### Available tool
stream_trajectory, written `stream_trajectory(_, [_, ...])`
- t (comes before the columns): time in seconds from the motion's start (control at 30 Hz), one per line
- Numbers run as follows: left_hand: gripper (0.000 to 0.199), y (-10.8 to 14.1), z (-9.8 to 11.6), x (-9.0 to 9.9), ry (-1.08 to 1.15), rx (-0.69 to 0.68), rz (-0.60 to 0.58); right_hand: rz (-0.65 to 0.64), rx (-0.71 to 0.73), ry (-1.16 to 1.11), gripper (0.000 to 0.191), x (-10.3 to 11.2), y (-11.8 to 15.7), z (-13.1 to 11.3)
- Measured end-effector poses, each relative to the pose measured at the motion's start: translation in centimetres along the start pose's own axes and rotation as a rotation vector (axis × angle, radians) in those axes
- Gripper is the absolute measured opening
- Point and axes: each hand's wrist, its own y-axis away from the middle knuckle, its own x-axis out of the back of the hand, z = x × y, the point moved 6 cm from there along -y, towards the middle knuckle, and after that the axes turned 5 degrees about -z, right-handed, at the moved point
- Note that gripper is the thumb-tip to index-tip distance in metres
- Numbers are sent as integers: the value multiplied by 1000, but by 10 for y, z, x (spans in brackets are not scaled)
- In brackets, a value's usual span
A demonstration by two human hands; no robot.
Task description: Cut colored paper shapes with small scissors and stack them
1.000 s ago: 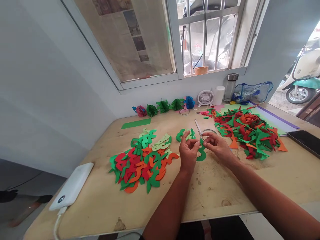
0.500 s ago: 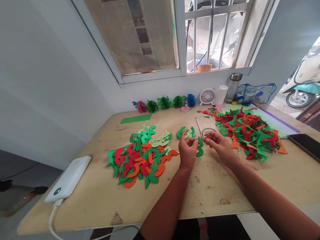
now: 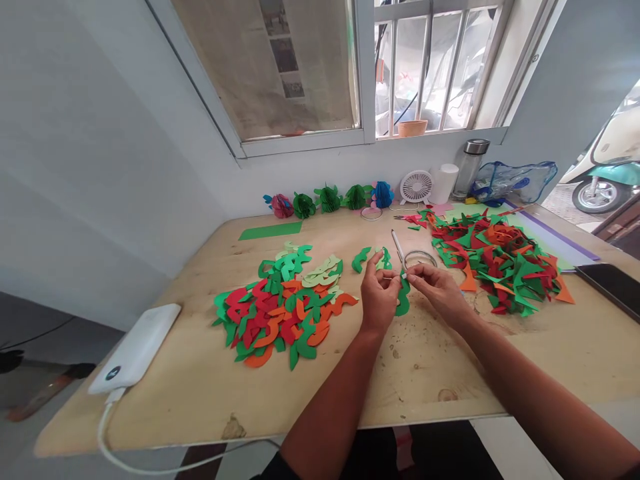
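Note:
My left hand (image 3: 379,299) is closed in a pinch on a curvy green paper cutout (image 3: 403,303), which hangs between my hands just above the table. At the top of the cutout is a small white piece (image 3: 404,275), too small to make out well. The fingertips of my right hand (image 3: 436,288) are pinched together on this white piece. Just behind my right fingers lie a roll of tape (image 3: 421,253) and a white pen (image 3: 397,244). More green cutouts (image 3: 361,260) lie beyond my left hand, partly hidden by its fingers.
Left of my hands spreads a pile of red, orange and green cutouts (image 3: 280,313). Paper scraps (image 3: 500,260) are heaped at the right, near a phone (image 3: 610,287). Paper ornaments (image 3: 329,199), a small fan (image 3: 416,187) and a bottle (image 3: 470,170) line the wall. A power bank (image 3: 135,348) sits front left.
My right fingertips have come in against the top of the green cutout, where a white piece now shows. The view has shifted slightly.

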Motion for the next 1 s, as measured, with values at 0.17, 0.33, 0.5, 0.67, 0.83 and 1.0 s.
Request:
stream_trajectory(0.17, [57,1,-1,0,6,9,-4,-3,-2,15,27,-1,-1,2])
stream_trajectory(0.33, [57,-1,-1,0,12,4,-5,13,-14,9,26,0,-1,6])
stream_trajectory(0.5, [58,-1,-1,0,16,-14,-11,25,-10,12,25,1,-1,10])
stream_trajectory(0.67, [58,0,1,-1,11,-11,-16,40,-6,26,24,1,-2,12])
stream_trajectory(0.83, [59,0,2,-2,23,-1,-18,55,-11,13,22,1,-1,10])
stream_trajectory(1.0, [59,1,0,-2,44,16,-14,70,-11,31,21,1,-1,9])
